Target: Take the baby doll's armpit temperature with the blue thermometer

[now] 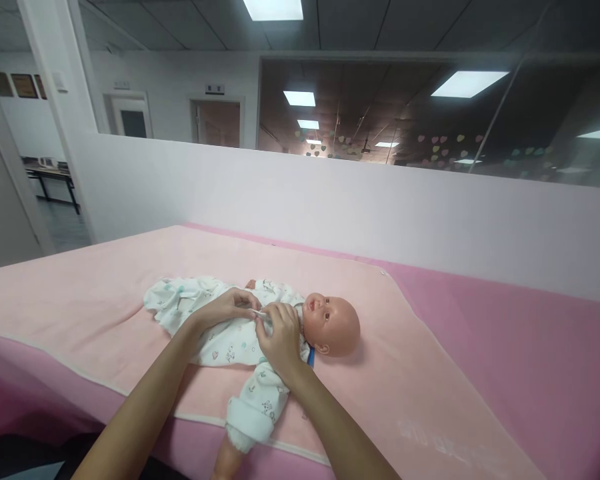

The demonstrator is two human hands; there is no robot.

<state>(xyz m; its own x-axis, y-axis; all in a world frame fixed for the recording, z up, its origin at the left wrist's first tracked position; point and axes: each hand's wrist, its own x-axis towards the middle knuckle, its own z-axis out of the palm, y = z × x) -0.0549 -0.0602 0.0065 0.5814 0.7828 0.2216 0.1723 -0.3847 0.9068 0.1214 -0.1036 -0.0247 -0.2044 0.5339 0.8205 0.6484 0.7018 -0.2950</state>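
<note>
A baby doll [337, 327] lies on its back, its head to the right, dressed in a white printed baby outfit [225, 343]. Over the doll's chest, my left hand [230, 305] pinches a white edge or tie of the outfit. Close beside it, my right hand [281, 337] grips the same white strip from the other side, fingers bent. The fingertips of both hands nearly meet there, and they partly hide what they hold. The doll's near arm reaches toward me in a sleeve with a turned-back cuff [253, 419]. A bit of blue shows under its neck.
A peach blanket [405, 393] lies under the doll on a pink-covered table [555, 320]. Behind the table runs a low white wall [330, 207] with glass above. A doorway stands at the left, with a dark table [50, 173] beyond.
</note>
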